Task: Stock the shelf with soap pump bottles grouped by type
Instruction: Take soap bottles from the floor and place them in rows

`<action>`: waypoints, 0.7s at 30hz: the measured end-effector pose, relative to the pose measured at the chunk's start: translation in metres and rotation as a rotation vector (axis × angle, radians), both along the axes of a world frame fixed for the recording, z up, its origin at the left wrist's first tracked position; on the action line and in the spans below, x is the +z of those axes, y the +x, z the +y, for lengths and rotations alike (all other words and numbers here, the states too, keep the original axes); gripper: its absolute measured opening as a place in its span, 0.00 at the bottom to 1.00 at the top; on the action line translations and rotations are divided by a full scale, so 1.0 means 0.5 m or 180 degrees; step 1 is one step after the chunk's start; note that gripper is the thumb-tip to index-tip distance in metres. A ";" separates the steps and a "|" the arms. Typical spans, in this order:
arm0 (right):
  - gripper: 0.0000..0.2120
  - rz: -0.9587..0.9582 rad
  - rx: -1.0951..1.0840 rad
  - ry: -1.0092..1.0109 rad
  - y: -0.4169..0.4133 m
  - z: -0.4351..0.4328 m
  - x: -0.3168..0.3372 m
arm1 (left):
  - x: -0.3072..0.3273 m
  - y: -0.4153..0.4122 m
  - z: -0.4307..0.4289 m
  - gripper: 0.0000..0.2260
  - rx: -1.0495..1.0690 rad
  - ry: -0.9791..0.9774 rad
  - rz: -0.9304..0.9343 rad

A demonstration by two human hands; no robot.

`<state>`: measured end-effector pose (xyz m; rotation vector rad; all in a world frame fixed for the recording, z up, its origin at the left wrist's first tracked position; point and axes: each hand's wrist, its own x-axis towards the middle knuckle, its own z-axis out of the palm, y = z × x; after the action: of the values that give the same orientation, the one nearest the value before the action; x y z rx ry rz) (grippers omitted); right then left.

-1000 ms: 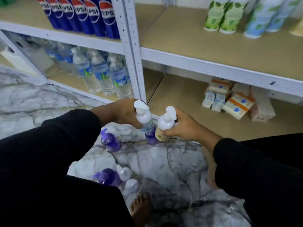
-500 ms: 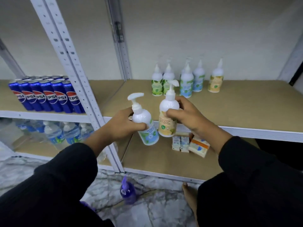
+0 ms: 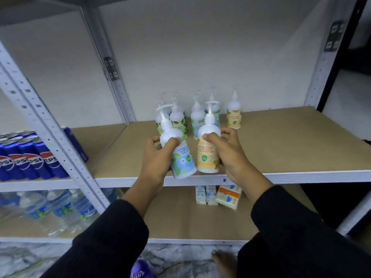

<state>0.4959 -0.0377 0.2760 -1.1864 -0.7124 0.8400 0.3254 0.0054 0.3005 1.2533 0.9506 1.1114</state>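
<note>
Your left hand (image 3: 158,157) grips the blue-label pump bottle (image 3: 183,159) high on its shoulder, thumb and fingers curled round it. The bottle tilts, pump head leaning left and base swung out to the right. Your right hand (image 3: 228,155) wraps the yellow-label pump bottle (image 3: 207,153), which stands upright, with fingers hooked over its shoulder and the palm down its right side.

Both bottles sit side by side, almost touching, right at the front edge of the middle shelf board (image 3: 281,145). The blue one's base hangs over the white front lip. From this angle I can't tell whether the yellow one's base is down on the board.

At the back of that same board stands the stocked row, all upright: green-label bottles (image 3: 178,123) on the left, back-row blue bottles (image 3: 197,121) in the middle, and a lone yellow bottle (image 3: 234,115) to the right, a little apart.

In the left bay there are Pepsi cans (image 3: 36,159) at this level and blurred water bottles (image 3: 60,209) below. Small boxes (image 3: 218,196) lie on the lower shelf under your hands. A purple bottle (image 3: 141,270) shows on the marble floor between your sleeves.
</note>
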 end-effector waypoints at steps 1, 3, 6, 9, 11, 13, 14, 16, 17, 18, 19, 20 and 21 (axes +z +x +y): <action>0.19 0.0073 -0.0035 0.0018 0.003 -0.003 0.004 | 0.005 0.008 -0.003 0.15 -0.0005 -0.0015 0.0008; 0.19 0.0222 -0.0100 0.0067 0.007 -0.008 0.010 | 0.016 0.020 -0.009 0.15 -0.0031 -0.0016 0.0021; 0.15 0.0302 -0.0182 0.0079 0.015 -0.019 0.014 | 0.030 0.032 -0.015 0.15 -0.0114 0.0027 0.0034; 0.13 0.0309 -0.0192 0.0033 0.026 -0.030 0.009 | 0.021 0.045 -0.016 0.13 -0.0227 0.0077 -0.0043; 0.12 0.0336 -0.0192 0.0013 0.035 -0.036 0.005 | 0.004 0.057 -0.020 0.11 -0.0303 0.0036 -0.0164; 0.12 0.0373 -0.0182 0.0016 0.046 -0.041 0.000 | -0.014 0.075 -0.023 0.13 -0.0413 -0.0028 -0.0190; 0.12 0.0371 -0.0187 -0.0005 0.053 -0.044 -0.003 | -0.020 0.086 -0.025 0.14 -0.0449 -0.0061 -0.0195; 0.12 0.0361 -0.0260 -0.0076 0.066 -0.050 -0.008 | -0.022 0.107 -0.029 0.17 -0.0478 -0.0198 -0.0276; 0.13 0.0354 -0.0303 -0.0117 0.074 -0.054 -0.011 | -0.020 0.118 -0.029 0.19 -0.0493 -0.0298 -0.0327; 0.13 0.0333 -0.0330 -0.0165 0.082 -0.058 -0.014 | -0.019 0.129 -0.027 0.21 -0.0513 -0.0368 -0.0327; 0.14 0.0298 -0.0350 -0.0215 0.092 -0.062 -0.016 | -0.019 0.141 -0.024 0.22 -0.0544 -0.0393 -0.0252; 0.14 0.0272 -0.0365 -0.0261 0.100 -0.067 -0.017 | -0.021 0.152 -0.020 0.22 -0.0575 -0.0377 -0.0124; 0.15 0.0273 -0.0370 -0.0303 0.109 -0.072 -0.019 | -0.023 0.162 -0.019 0.24 -0.0606 -0.0343 -0.0002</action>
<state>0.5502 -0.0735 0.2667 -1.2569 -0.5333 0.8294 0.4066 -0.0039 0.2892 1.2276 0.8601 0.9005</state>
